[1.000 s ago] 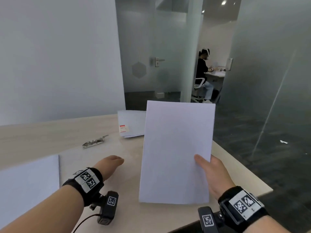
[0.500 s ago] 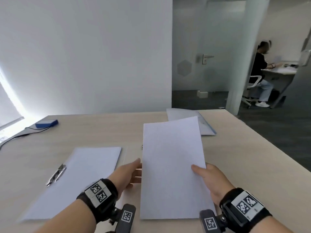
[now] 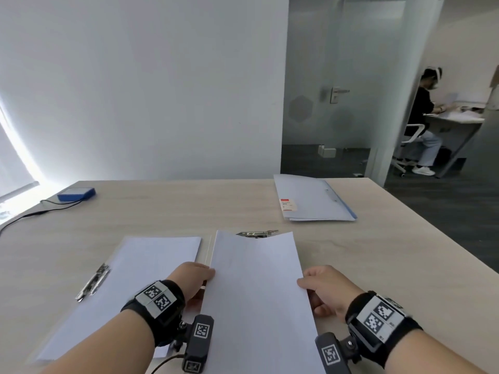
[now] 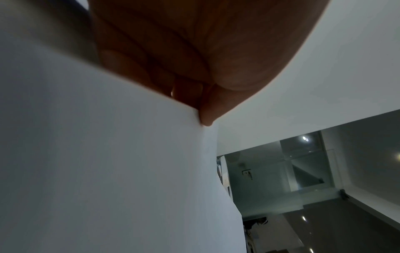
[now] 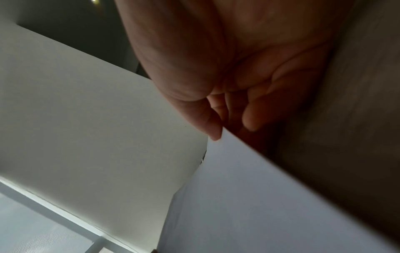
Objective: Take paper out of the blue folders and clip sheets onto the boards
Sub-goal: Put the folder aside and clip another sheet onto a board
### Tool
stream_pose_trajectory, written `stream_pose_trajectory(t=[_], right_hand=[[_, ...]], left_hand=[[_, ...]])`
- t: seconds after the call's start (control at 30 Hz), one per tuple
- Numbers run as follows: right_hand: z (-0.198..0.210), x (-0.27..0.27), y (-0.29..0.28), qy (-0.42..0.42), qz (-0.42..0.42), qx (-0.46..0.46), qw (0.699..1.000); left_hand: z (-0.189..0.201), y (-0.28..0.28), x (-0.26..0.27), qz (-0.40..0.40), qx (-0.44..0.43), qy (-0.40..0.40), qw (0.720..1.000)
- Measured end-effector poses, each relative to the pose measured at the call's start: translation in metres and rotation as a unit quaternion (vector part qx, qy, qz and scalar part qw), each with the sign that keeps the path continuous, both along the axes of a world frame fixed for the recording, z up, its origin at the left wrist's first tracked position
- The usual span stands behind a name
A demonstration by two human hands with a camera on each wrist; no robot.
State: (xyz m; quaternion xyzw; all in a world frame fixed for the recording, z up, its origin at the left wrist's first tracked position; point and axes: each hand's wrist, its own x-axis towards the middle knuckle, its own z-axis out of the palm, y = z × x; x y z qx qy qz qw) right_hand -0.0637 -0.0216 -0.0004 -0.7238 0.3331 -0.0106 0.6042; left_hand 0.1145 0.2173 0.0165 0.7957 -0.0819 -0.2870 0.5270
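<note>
A white paper sheet point(image 3: 256, 287) lies lengthwise in front of me, its far edge bowed just short of a metal clip point(image 3: 256, 234). My left hand point(image 3: 201, 276) pinches its left edge and my right hand point(image 3: 310, 288) pinches its right edge. The left wrist view shows the thumb on the sheet point(image 4: 108, 171) with fingers beneath; the right wrist view shows the same on the sheet point(image 5: 259, 196). The board under this sheet is mostly hidden. To the left lies a clipboard point(image 3: 118, 290) with paper under its clip point(image 3: 93, 282). Blue folders point(image 3: 313, 201) sit at the far right.
A blue box point(image 3: 77, 194) with a black cable point(image 3: 24, 215) rests at the table's far left corner. The wooden table point(image 3: 378, 252) ends at the right over dark floor. A seated person point(image 3: 424, 122) works at a desk beyond a glass wall.
The sheet has come down from upright to nearly flat on the table. My left hand has taken hold of its left edge. The head view has swung left, showing the left clipboard.
</note>
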Motion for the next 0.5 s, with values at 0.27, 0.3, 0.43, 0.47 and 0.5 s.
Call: stream_pose_trajectory(t=[0.27,0.3,0.43,0.47,0.5], right_hand=[[-0.002,0.01,-0.004,0.011,-0.012,-0.008,1.0],[-0.002,0.01,-0.005,0.01,-0.015,-0.008,1.0],[-0.004,0.011,-0.005,0.003,-0.024,-0.006,1.0],[-0.004,0.011,-0.005,-0.001,-0.026,-0.008,1.0],[-0.004,0.012,-0.005,-0.006,-0.029,-0.01,1.0]], left_hand=[[-0.012,-0.002,0.009,0.016,-0.014,0.043,0.999],[-0.011,-0.001,0.007,0.019,-0.023,0.048,0.998],[-0.014,0.0,0.006,0.035,-0.064,0.065,0.995],[-0.016,0.001,0.005,0.04,-0.073,0.065,0.994],[-0.015,0.002,0.004,0.044,-0.082,0.064,0.994]])
